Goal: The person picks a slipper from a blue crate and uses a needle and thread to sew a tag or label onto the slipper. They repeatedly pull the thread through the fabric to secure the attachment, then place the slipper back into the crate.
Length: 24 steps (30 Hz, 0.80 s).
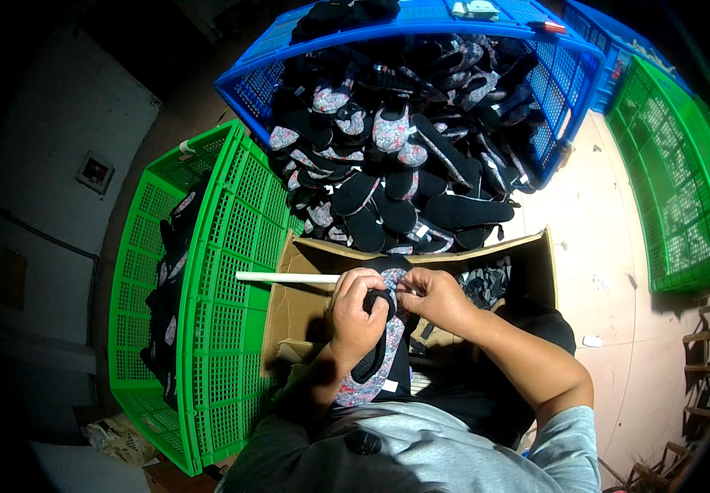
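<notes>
A slipper [389,349] with a pale floral upper and a black inside is held upright against my lap. My left hand [355,316] is closed around its upper part, the thumb pressed at the black opening. From behind the left fingers a white rod [285,278] sticks out to the left; its other end is hidden. On the slipper's right side my right hand [438,297] is closed in a pinch at the edge, and what lies between those fingertips is too small to make out. A white tag [389,385] shows near the slipper's lower end.
Ahead, a tipped blue crate [572,111] spills a heap of slippers [392,127]. An open cardboard box [293,259] with dark scraps [486,283] stands before me. Left is a green crate [236,246] holding slippers; another green crate [671,181] stands far right, above a wooden rack [704,370].
</notes>
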Available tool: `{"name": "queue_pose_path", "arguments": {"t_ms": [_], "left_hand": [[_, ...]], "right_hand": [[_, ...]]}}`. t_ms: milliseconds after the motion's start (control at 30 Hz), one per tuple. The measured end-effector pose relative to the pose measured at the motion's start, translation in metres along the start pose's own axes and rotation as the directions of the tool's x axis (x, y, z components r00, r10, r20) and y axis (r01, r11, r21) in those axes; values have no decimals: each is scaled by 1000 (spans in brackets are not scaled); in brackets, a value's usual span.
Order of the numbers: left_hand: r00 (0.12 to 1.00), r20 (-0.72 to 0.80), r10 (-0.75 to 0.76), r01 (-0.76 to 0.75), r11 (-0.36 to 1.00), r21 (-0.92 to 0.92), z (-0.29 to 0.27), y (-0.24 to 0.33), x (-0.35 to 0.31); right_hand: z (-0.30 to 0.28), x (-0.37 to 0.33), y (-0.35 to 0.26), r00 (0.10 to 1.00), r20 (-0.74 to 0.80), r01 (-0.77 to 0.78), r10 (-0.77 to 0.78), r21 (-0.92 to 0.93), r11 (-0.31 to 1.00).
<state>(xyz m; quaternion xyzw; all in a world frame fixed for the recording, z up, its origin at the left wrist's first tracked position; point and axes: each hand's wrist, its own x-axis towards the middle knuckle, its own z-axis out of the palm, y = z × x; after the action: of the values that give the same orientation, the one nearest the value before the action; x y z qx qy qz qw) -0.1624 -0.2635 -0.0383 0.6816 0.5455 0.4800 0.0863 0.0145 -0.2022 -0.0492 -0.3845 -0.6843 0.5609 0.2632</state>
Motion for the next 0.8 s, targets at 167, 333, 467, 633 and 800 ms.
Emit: {"name": "queue_pose_path", "arguments": {"t_ms": [167, 333, 467, 633, 800], "left_hand": [[1000, 10, -21, 21, 1000, 4, -1, 0, 0], [1000, 4, -29, 29, 1000, -4, -1, 0, 1], [999, 5, -38, 38, 999, -16, -1, 0, 1], [999, 2, -36, 36, 999, -27, 0, -2, 0], [999, 8, -54, 54, 998, -24, -1, -2, 0]], "right_hand": [[-13, 2, -5, 1000, 13, -15, 15, -14, 1000], [-32, 1, -5, 997, 70, -18, 26, -117, 993], [-49, -3, -26, 975, 189, -54, 116, -305, 951], [-62, -6, -41, 947, 267, -15, 177, -514, 857], [-67, -5, -57, 905, 301, -85, 301, -566, 820]]}}
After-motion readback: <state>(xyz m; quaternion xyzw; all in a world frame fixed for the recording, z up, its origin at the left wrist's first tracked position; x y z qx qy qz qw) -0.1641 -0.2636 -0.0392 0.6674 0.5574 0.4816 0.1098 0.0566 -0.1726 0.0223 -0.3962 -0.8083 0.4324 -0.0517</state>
